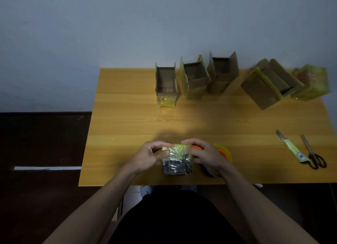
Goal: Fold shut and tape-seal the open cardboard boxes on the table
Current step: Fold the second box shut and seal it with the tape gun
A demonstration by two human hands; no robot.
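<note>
Hands, left and right, pinch the small box top; tape needs firm smoothing down both sides; tape dispenser touching box's right.

From my remote seat I see two bare forearms running up from the bottom corners of the view, with no sleeves visible anywhere along them. No watch, band or ring shows on either wrist or on the fingers I can make out. The left hand and the right hand are bare too, without gloves. Below the hands, between the two forearms, there is a dark, nearly black garment covering the lap or torso; the light is too dim for me to tell its fabric or cut. Just above that garment, under the hands, a pale rounded shape may be a shoe, though I cannot be sure.
</note>
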